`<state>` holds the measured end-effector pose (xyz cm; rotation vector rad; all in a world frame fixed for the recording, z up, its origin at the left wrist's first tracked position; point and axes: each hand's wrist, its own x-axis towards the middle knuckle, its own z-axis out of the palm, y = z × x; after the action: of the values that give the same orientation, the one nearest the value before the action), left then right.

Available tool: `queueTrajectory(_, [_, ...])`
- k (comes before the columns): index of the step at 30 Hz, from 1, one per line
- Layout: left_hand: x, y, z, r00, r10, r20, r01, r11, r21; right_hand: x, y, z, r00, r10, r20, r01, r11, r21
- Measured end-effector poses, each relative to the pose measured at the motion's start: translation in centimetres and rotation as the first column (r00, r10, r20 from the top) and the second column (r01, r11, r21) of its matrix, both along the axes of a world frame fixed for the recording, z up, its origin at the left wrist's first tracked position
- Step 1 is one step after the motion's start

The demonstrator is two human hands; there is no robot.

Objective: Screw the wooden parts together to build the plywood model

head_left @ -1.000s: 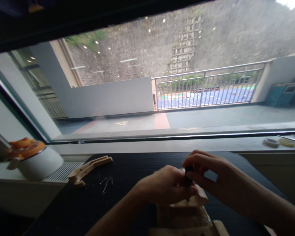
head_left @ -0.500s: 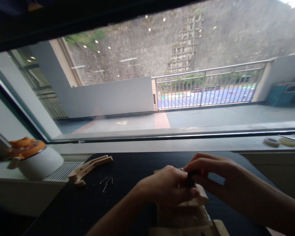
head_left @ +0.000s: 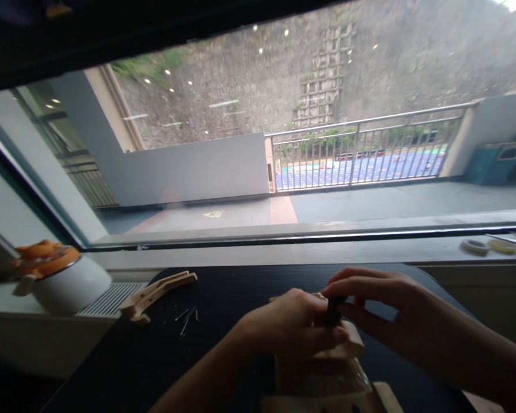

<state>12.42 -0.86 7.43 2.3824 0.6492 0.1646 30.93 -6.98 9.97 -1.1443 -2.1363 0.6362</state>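
Observation:
My left hand [head_left: 290,324] is closed over the far end of a wooden assembly, its fingers pressed against a pale wooden block [head_left: 353,343]. From the right, my right hand [head_left: 380,295] pinches a small dark piece [head_left: 334,312] between thumb and fingers, just above that block. The dark piece touches my left fingertips too; its exact kind is hard to make out. Nearer to me, a shiny see-through section [head_left: 327,376] joins the block to a second wooden part [head_left: 322,404] at the bottom edge. My hands hide much of the assembly.
On the black table [head_left: 236,287] lie a long jointed wooden piece [head_left: 159,292] and several thin metal nails or screws [head_left: 189,321]. A white pot with an orange animal-shaped lid [head_left: 71,284] stands at left. Tape rolls [head_left: 475,247] rest on the sill before the window.
My right hand's fingers have shifted very slightly around the small dark piece. The left hand and the wooden parts look the same.

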Motion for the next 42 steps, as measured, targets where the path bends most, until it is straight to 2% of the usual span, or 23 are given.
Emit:
queueTrajectory(8, [0.14,-0.02,0.02,1.0,-0.008,-0.01,0.008,0.999,0.04,0.06,0.22,0.01,1.0,-0.021,0.001,0.021,0.999,-0.033])
queueTrajectory(13, [0.12,-0.1,0.31,1.0,-0.023,-0.015,0.023,1.0,0.015,-0.08,0.17,-0.53,0.999,-0.05,0.017,0.05,0.999,-0.005])
queueTrajectory(16, [0.04,-0.1,0.37,1.0,-0.015,-0.023,0.014,1.0,-0.007,-0.29,0.1,-0.46,1.0,-0.017,0.01,0.017,1.0,0.02])
queueTrajectory(22, [0.05,-0.03,0.2,1.0,-0.007,-0.007,0.007,1.0,-0.009,-0.34,0.08,-0.18,1.0,0.007,0.001,-0.007,1.0,-0.024])
queueTrajectory(34, [0.18,-0.14,0.09,1.0,0.001,-0.021,-0.001,1.0,-0.026,-0.47,0.16,-0.21,0.992,-0.081,0.095,0.076,0.995,0.058])
queueTrajectory(42, [0.08,-0.12,0.01,0.999,0.01,-0.039,-0.01,1.0,0.005,0.05,0.1,-0.35,0.997,-0.017,0.079,0.01,0.996,0.085])
